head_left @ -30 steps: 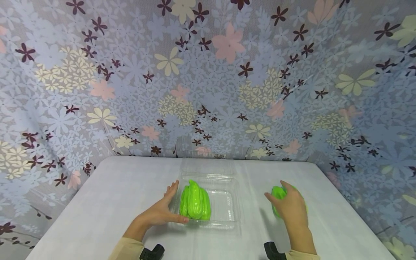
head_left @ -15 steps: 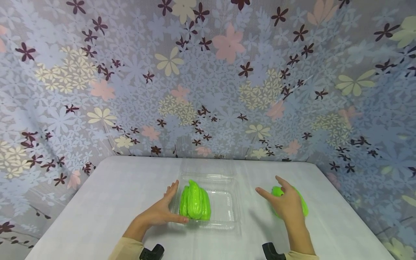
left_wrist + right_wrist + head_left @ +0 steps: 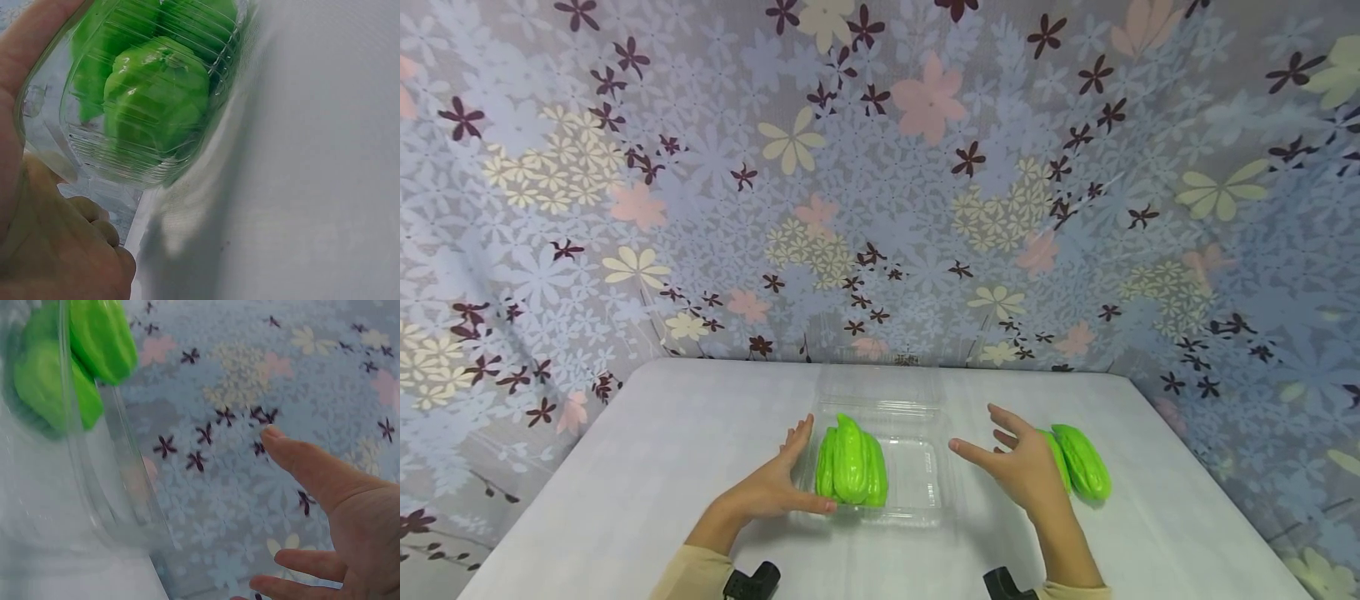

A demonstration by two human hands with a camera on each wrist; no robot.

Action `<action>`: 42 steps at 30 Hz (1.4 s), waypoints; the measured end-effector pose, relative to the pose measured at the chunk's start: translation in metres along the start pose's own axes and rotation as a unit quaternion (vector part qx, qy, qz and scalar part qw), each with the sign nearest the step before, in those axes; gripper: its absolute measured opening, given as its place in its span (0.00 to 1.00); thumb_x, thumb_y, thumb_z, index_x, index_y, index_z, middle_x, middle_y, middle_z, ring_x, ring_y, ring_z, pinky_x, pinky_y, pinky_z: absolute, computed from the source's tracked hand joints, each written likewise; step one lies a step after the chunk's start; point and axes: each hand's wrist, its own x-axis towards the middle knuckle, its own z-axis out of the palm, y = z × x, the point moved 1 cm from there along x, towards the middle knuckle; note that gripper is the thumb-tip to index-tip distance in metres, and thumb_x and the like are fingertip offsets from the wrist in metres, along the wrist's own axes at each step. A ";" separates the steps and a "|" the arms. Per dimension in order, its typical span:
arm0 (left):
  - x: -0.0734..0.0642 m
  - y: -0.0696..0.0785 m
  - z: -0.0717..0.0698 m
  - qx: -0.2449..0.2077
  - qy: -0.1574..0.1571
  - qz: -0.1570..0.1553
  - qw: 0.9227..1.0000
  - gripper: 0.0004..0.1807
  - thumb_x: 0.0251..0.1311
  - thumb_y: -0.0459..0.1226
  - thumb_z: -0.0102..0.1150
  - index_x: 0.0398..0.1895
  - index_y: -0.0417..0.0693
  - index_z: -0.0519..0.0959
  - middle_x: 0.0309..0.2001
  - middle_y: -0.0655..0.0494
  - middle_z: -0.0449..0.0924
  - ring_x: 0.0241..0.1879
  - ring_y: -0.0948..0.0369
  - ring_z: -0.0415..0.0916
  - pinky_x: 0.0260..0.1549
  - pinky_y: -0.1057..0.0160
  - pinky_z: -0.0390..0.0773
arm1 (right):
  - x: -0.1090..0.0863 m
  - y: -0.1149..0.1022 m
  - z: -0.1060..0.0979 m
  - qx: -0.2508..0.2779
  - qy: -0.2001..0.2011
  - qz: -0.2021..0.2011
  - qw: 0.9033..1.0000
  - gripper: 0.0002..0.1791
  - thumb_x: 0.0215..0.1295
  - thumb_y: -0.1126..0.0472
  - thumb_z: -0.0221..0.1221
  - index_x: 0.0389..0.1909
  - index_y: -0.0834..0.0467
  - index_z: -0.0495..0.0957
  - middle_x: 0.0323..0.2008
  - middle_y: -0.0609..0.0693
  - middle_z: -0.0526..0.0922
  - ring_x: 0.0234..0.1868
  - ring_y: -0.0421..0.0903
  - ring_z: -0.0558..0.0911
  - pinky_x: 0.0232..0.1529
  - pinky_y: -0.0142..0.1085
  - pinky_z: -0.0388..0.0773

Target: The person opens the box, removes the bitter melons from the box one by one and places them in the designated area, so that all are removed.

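Observation:
An open clear plastic container (image 3: pixel 916 479) stands mid-table, its left half filled by several bright green, ridged bitter melons (image 3: pixel 851 467). My left hand (image 3: pixel 767 492) holds its near left corner, thumb along the front wall and fingers at the left side. In the left wrist view, the rounded end of a melon (image 3: pixel 156 100) shows through the ribbed plastic. My right hand (image 3: pixel 1018 467) is empty just right of the container, thumb and fingers spread apart. Behind it lie two more bitter melons (image 3: pixel 1081 462) on the table, one partly hidden by the hand.
The container's clear lid (image 3: pixel 880 383) is folded back toward the far table edge. A white cloth covers the table (image 3: pixel 685 433). A flower-patterned curtain (image 3: pixel 880 208) hangs right behind it and along both sides.
My right hand has moved left, away from the melons on the right and toward the container, uncovering more of them. The left hand and container have stayed put.

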 end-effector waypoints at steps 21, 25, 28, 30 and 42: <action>0.000 0.001 0.001 -0.003 0.001 0.007 1.000 0.75 0.42 0.47 0.84 0.82 0.52 0.34 0.80 0.42 0.25 0.76 0.41 0.21 0.67 0.29 0.32 | -0.010 -0.015 0.055 0.063 -0.044 -0.047 0.996 0.49 0.49 0.44 0.77 0.71 0.59 0.70 0.67 0.61 0.73 0.62 0.61 0.77 0.50 0.52 0.82; -0.001 0.001 0.001 -0.004 0.000 0.006 1.000 0.75 0.42 0.47 0.83 0.82 0.52 0.33 0.80 0.42 0.25 0.76 0.41 0.20 0.67 0.29 0.32 | -0.014 -0.019 0.068 0.089 -0.048 -0.056 0.993 0.50 0.48 0.46 0.79 0.70 0.60 0.70 0.66 0.62 0.74 0.61 0.62 0.78 0.48 0.49 0.84; -0.002 0.002 0.000 -0.005 -0.003 0.005 1.000 0.75 0.43 0.47 0.83 0.82 0.52 0.33 0.80 0.42 0.24 0.76 0.41 0.20 0.66 0.29 0.31 | -0.017 -0.021 0.076 0.107 -0.053 -0.064 0.991 0.51 0.46 0.45 0.79 0.70 0.62 0.70 0.64 0.64 0.75 0.60 0.64 0.78 0.47 0.48 0.84; -0.003 0.001 0.000 -0.005 -0.006 0.005 1.000 0.75 0.43 0.48 0.83 0.82 0.52 0.33 0.80 0.42 0.24 0.76 0.40 0.19 0.66 0.28 0.31 | -0.018 -0.022 0.081 0.120 -0.055 -0.069 0.989 0.52 0.46 0.46 0.79 0.69 0.64 0.70 0.64 0.64 0.75 0.59 0.64 0.79 0.47 0.46 0.84; -0.002 0.001 0.000 0.009 -0.003 0.005 1.000 0.75 0.44 0.49 0.82 0.82 0.52 0.32 0.80 0.43 0.25 0.76 0.42 0.21 0.66 0.28 0.33 | -0.026 -0.029 0.104 0.124 -0.075 -0.099 0.984 0.51 0.47 0.48 0.79 0.69 0.67 0.69 0.68 0.64 0.70 0.62 0.63 0.77 0.48 0.40 0.83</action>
